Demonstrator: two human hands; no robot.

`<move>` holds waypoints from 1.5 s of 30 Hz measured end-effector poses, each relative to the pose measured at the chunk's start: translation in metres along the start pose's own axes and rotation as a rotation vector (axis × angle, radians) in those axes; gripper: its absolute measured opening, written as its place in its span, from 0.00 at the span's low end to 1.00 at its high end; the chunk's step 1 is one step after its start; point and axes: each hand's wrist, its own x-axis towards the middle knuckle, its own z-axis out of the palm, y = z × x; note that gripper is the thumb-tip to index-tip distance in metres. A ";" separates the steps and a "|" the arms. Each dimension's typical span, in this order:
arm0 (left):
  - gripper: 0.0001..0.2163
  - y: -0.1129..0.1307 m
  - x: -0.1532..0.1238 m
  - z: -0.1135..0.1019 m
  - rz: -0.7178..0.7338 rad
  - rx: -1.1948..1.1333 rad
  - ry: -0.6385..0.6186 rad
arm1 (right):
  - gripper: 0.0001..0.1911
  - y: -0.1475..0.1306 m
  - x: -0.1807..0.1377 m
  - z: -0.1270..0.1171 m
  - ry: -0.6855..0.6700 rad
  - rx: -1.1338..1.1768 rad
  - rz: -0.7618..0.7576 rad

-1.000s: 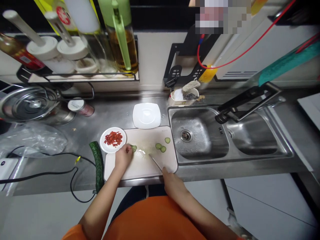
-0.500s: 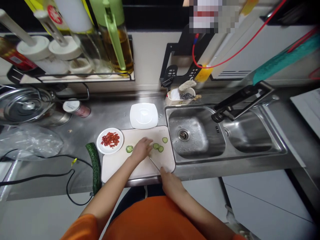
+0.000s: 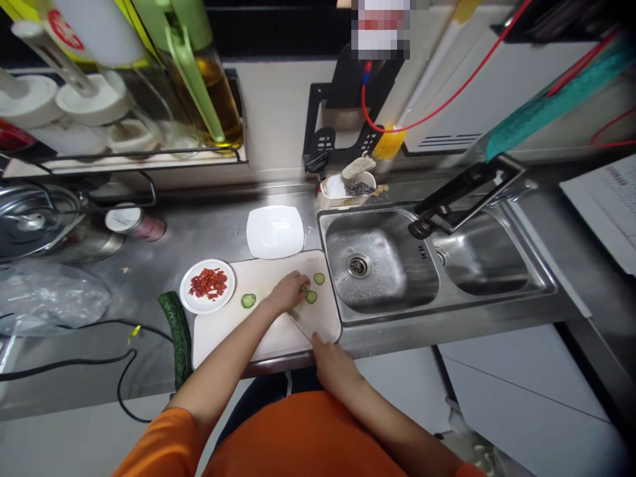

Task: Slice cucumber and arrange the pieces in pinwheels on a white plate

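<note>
My right hand [image 3: 334, 363] grips a knife [image 3: 301, 328] by its handle near the front edge of the cutting board [image 3: 218, 341]. The blade lies low over the board and points away to the left. My left hand [image 3: 288, 292] has its fingertips closed on a cucumber slice [image 3: 305, 289], which they partly cover. Two more cucumber slices, a nearer one [image 3: 311, 297] and a farther one [image 3: 318, 279], lie just right of those fingers. At the board's left part sits another cucumber piece [image 3: 248, 301].
Left of the board are a plate [image 3: 184, 291] of chopped red pieces and a long cucumber [image 3: 175, 334]. Behind it stands a white square dish [image 3: 275, 232]. A double sink [image 3: 385, 248] with a black faucet [image 3: 450, 199] adjoins on the right. A black cable [image 3: 94, 361] crosses the left counter.
My left hand has reached slightly right relative to the board, and its fingers have closed on a cucumber slice. The knife stays in my right hand. The whole view has shifted a little.
</note>
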 end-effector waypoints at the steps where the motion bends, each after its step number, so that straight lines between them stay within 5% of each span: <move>1: 0.12 0.001 0.001 -0.001 0.004 0.006 -0.005 | 0.30 0.001 0.000 0.000 0.000 0.002 0.002; 21: 0.06 0.003 0.010 -0.007 0.031 0.031 -0.059 | 0.29 0.005 0.004 -0.001 0.009 -0.003 -0.006; 28: 0.07 0.007 0.015 -0.009 0.019 0.001 -0.001 | 0.30 0.004 0.003 -0.003 -0.013 0.016 0.006; 33: 0.09 0.017 0.043 -0.013 -0.072 -0.043 0.161 | 0.31 0.004 0.002 -0.005 -0.031 0.016 0.019; 45: 0.08 0.027 0.043 0.014 -0.101 0.079 0.120 | 0.30 0.006 0.003 -0.003 -0.013 0.027 0.013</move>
